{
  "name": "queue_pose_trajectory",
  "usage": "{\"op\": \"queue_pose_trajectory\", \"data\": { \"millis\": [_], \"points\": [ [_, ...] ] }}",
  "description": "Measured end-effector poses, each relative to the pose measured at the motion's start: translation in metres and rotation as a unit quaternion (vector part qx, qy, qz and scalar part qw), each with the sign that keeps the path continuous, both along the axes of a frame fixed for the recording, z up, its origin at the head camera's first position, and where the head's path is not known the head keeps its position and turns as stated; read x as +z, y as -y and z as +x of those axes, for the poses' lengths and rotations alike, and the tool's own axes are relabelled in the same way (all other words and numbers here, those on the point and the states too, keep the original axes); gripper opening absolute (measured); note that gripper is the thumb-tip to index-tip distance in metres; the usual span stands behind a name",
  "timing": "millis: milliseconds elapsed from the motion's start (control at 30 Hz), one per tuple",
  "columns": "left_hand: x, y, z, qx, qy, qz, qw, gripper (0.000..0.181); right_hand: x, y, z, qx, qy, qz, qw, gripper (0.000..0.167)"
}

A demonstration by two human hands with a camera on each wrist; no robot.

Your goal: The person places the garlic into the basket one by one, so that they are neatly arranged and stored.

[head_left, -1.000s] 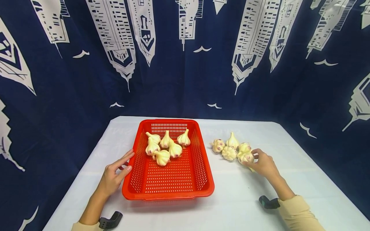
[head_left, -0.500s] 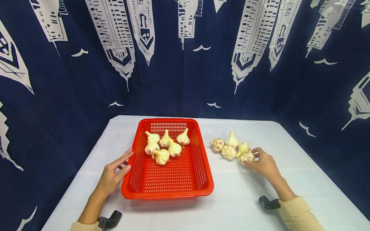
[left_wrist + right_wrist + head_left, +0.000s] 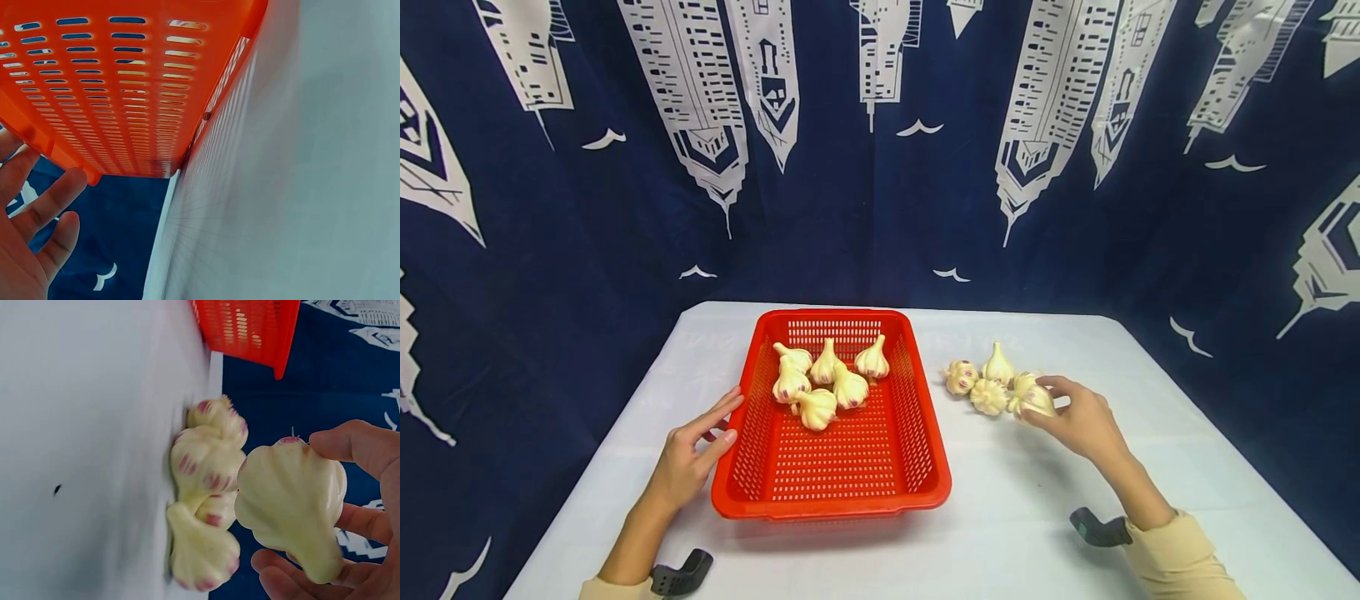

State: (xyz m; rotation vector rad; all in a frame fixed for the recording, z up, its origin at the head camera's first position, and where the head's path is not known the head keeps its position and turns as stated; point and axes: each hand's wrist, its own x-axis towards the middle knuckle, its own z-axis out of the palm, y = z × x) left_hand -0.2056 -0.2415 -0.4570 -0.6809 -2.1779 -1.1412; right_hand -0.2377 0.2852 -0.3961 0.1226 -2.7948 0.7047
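Note:
My right hand (image 3: 1082, 421) pinches a garlic bulb (image 3: 287, 494) between thumb and fingers; the right wrist view shows it raised off the table, its stem pointing down in that picture. Several other garlic bulbs (image 3: 988, 397) lie close together just left of that hand, one partly covered by the held bulb in the head view. A red plastic basket (image 3: 831, 507) with slotted walls stands left of centre. Inside, towards its back, sit several garlic bulbs (image 3: 816, 408). My left hand (image 3: 688, 462) touches the basket's left rim with loosely extended fingers (image 3: 56, 203).
White cloth covers the table (image 3: 1000, 525). Behind it hangs a dark blue curtain (image 3: 880, 225) with white building prints. A black wrist strap mount (image 3: 1099, 527) sits at the right wrist and a similar one (image 3: 682, 573) at the left.
My right hand has lifted the garlic bulb and shifted it slightly left and up, over the neighbouring bulb. The left hand and basket keep their places relative to each other.

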Motion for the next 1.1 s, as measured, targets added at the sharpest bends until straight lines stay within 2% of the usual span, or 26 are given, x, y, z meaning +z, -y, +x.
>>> {"op": "queue_pose_trajectory", "data": {
  "millis": [400,767,1100],
  "points": [
    [-0.001,0.000,0.001,0.003,0.005,0.004,1.0000,0.047,0.013,0.017,0.001,0.057,-0.029,0.005,0.9979,0.060],
    [0.001,-0.001,0.001,0.000,0.002,0.006,1.0000,0.047,0.027,0.036,0.000,0.050,-0.029,-0.001,0.9983,0.067],
    [0.001,-0.002,0.001,0.003,0.001,0.002,1.0000,0.048,0.032,0.050,-0.002,0.070,-0.058,-0.002,0.9958,0.055]
  ]
}}
